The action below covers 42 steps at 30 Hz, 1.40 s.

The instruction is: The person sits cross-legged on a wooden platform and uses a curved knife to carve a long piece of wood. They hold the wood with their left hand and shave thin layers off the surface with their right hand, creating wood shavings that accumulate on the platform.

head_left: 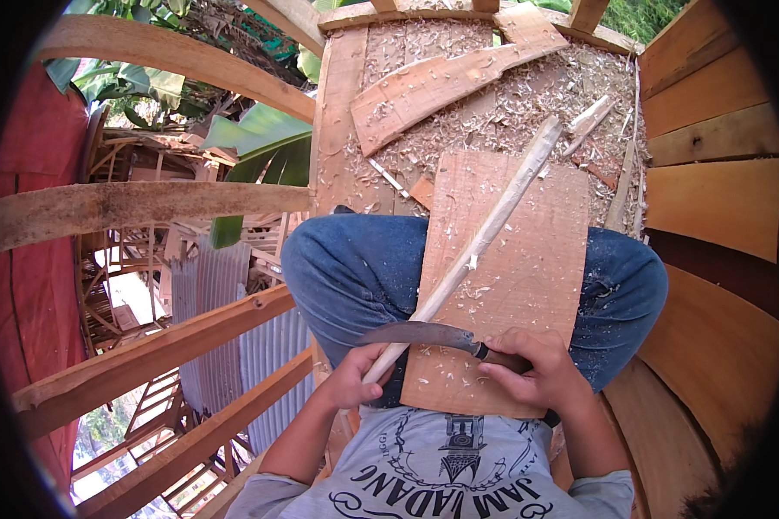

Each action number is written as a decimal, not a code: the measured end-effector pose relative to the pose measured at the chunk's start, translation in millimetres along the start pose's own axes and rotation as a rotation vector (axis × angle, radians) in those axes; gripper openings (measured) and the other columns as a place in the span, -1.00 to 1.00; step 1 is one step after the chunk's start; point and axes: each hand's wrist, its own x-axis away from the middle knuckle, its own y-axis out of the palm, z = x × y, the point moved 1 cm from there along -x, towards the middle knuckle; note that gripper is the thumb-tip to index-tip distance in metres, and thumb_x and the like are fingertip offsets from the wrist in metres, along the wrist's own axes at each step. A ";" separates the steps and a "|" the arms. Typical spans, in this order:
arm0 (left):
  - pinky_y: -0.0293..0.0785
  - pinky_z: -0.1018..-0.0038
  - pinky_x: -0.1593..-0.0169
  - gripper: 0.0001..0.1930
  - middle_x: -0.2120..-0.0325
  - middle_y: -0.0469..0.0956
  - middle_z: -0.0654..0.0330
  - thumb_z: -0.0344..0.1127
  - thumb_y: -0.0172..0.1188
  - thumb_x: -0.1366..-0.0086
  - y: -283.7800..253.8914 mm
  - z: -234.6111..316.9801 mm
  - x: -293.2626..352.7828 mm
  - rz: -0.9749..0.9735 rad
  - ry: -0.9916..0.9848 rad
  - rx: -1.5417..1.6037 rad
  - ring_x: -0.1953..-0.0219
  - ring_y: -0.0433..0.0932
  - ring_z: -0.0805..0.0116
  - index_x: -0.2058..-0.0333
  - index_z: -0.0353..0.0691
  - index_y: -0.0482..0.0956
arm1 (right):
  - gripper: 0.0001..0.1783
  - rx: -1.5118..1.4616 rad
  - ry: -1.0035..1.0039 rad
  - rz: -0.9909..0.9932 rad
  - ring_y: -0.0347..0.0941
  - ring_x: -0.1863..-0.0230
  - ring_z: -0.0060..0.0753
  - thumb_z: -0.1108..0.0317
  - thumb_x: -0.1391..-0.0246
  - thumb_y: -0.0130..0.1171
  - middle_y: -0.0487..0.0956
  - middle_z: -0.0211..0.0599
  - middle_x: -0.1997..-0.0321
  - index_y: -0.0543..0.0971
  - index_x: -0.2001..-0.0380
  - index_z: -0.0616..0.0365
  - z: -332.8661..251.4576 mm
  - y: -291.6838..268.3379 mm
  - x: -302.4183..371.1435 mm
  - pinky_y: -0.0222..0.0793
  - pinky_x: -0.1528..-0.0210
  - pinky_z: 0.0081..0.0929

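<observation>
My left hand is closed around the near end of a long, pale, whittled wooden stick. The stick slants up and to the right over a flat wooden board that lies across my lap. In my right hand is the dark handle of a curved-blade knife. Its blade points left and crosses over the stick just above my left hand. Small shavings are scattered on the board and on my jeans. My left fingers are partly hidden behind the stick and blade.
Ahead, the plank floor is covered in wood shavings, with a large cut board and a short split piece on it. A plank wall closes the right side. Open wooden rails run along the left.
</observation>
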 end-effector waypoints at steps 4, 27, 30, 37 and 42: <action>0.05 0.67 0.55 -0.18 0.63 0.22 0.47 0.34 0.29 0.08 -4.8 -0.9 0.1 -0.037 -0.017 0.031 0.60 0.14 0.69 0.14 -0.34 0.36 | -0.67 -0.025 0.170 0.299 0.57 0.43 -0.45 0.56 0.22 0.36 0.60 -0.18 0.43 0.52 0.31 0.25 1.8 -0.5 2.0 0.43 0.39 -0.61; 0.02 0.68 0.61 -0.16 0.69 0.22 0.45 0.39 0.26 0.09 -3.9 -1.6 1.7 -0.024 -0.008 0.035 0.66 0.14 0.70 0.17 -0.34 0.36 | -0.64 0.019 0.124 0.146 0.40 0.58 -0.60 0.55 0.06 0.20 0.49 -0.33 0.55 0.50 0.11 0.22 -5.2 7.1 -2.6 0.30 0.55 -0.57; 0.04 0.67 0.56 -0.22 0.64 0.23 0.45 0.37 0.28 0.09 -4.3 -1.2 2.7 -0.032 -0.032 0.039 0.61 0.15 0.69 0.24 -0.30 0.37 | -0.65 0.166 0.045 0.042 0.45 0.50 -0.57 0.53 0.07 0.23 0.53 -0.30 0.50 0.51 0.14 0.25 -1.9 2.0 -3.0 0.33 0.46 -0.60; 0.05 0.68 0.55 -0.21 0.63 0.24 0.45 0.37 0.28 0.10 -2.8 2.6 2.0 -0.030 -0.040 0.040 0.60 0.15 0.69 0.23 -0.31 0.36 | -0.70 -0.335 0.333 -0.169 0.47 0.44 -0.64 0.43 0.01 0.22 0.59 -0.28 0.41 0.55 0.16 0.29 -7.5 3.0 -0.3 0.37 0.37 -0.67; 0.04 0.68 0.56 -0.18 0.63 0.24 0.45 0.37 0.28 0.10 -4.5 -1.5 3.0 -0.026 -0.029 0.030 0.61 0.15 0.69 0.19 -0.32 0.36 | -0.71 -0.540 0.601 0.144 0.40 0.42 -0.75 0.44 -0.03 0.18 0.56 -0.43 0.40 0.54 0.17 0.37 -2.9 -12.1 -2.4 0.30 0.37 -0.77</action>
